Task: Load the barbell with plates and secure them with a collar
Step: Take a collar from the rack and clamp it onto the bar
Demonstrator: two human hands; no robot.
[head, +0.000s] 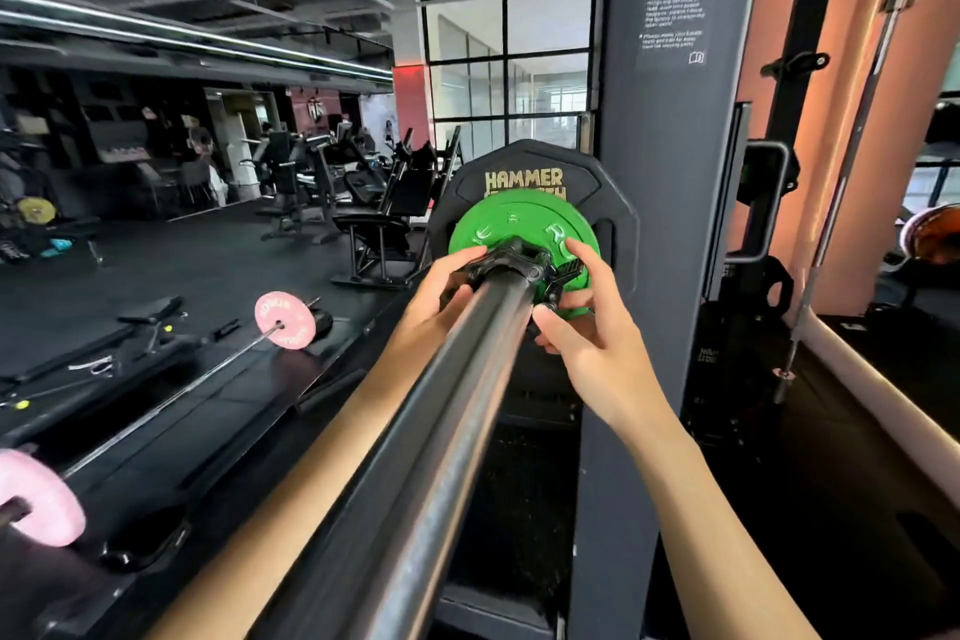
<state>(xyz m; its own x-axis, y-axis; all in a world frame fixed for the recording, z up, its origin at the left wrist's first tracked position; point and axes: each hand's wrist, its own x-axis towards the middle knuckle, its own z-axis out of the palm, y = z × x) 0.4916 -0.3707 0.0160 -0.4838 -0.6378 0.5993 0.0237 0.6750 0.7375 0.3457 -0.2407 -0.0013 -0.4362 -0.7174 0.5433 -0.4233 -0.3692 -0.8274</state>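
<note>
Head view: barbell sleeve [436,411] runs from bottom centre up to a green plate [480,230], stacked flush on a bigger black plate [524,161]. Black collar [514,263] sits on the sleeve against the green plate. Left hand [441,286] fingers curled on the collar's left side; right hand [587,322] pinches its lever w/ thumb & fingers. Grey rack upright [660,224] close on the right, tight there. Left: open black floor, pink-plated bar [284,321], bench [140,322], machines further back.
</note>
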